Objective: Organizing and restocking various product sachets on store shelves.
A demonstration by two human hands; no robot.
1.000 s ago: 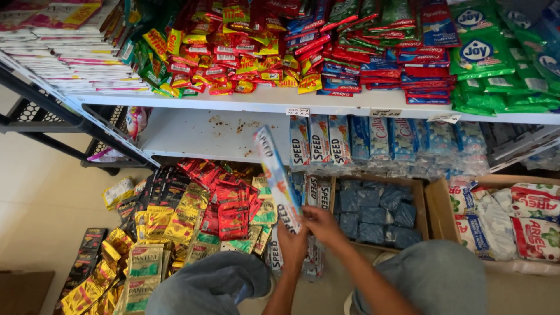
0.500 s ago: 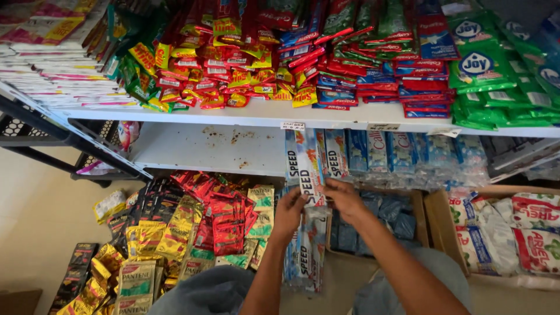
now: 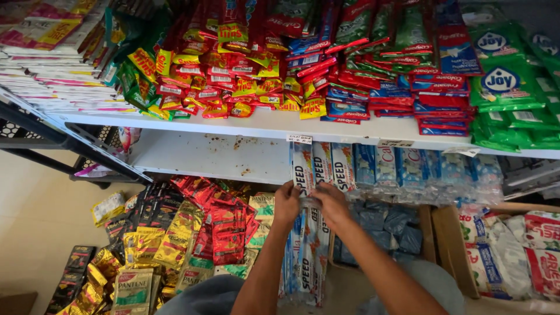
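Both forearms enter from the lower edge of the head view and extend upward, bare to the elbow. The left hand [image 3: 287, 203] and the right hand [image 3: 330, 204] sit close together at the same height, nearly touching. Each is seen from the back, fingers curled forward and closed in a grip; the fingertips are hidden.

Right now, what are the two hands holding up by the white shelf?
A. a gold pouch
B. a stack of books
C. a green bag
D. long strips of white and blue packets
D: the left hand and right hand both grip the strips of white and blue packets, whose top lies on the white shelf while the rest hangs down below the hands.
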